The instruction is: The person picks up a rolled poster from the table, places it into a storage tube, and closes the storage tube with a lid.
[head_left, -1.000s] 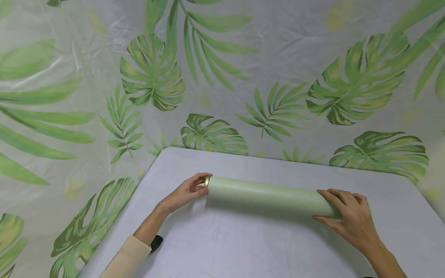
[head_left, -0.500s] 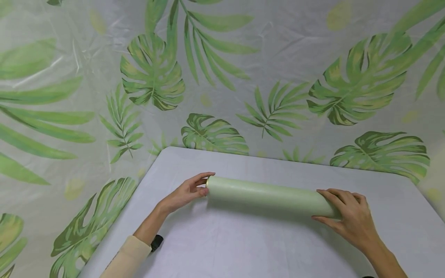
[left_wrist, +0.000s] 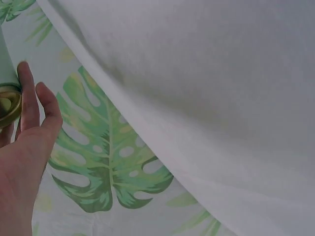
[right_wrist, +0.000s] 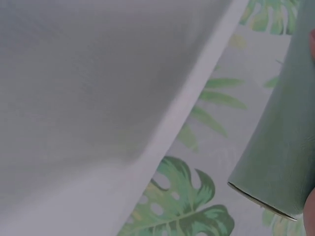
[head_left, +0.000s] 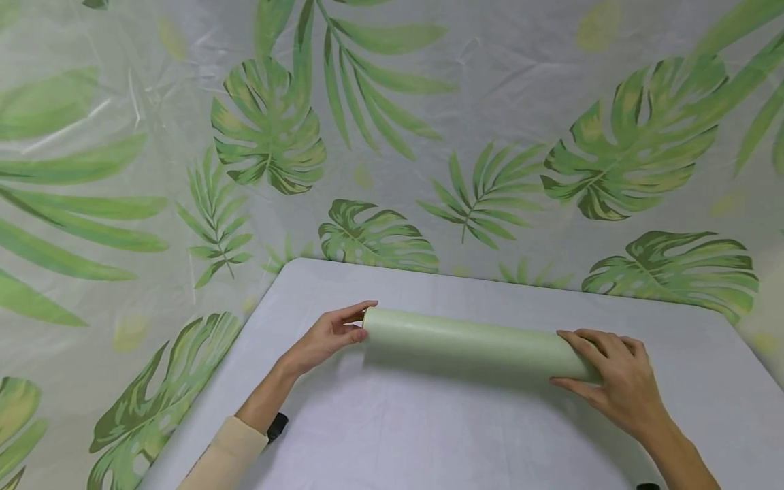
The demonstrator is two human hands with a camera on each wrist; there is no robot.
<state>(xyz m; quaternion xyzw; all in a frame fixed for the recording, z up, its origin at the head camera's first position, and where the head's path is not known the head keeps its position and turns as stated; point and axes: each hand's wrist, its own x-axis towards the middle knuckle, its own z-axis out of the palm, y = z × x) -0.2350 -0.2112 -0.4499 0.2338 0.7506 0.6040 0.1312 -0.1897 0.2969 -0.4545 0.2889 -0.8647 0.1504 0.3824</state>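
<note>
A long pale green tube (head_left: 465, 344) lies crosswise on the white table (head_left: 429, 435). My left hand (head_left: 331, 335) holds its left end, forefinger over the top edge and thumb at the front. The left wrist view shows the gold end cap (left_wrist: 7, 103) beside my fingers (left_wrist: 29, 103). My right hand (head_left: 612, 381) grips the tube's right end, fingers laid over the top and thumb at the near side. In the right wrist view the tube (right_wrist: 280, 147) runs away from the camera, its far rim showing.
A leaf-printed plastic curtain (head_left: 380, 136) hangs behind and to the left of the table. The table's left edge (head_left: 208, 388) and rounded back corner lie near my left arm. A black wrist strap (head_left: 275, 427) sits at my cream sleeve.
The tube's left end has risen slightly and its gold rim shows less. My left forefinger has stretched out over the end. The right hand has hardly moved.
</note>
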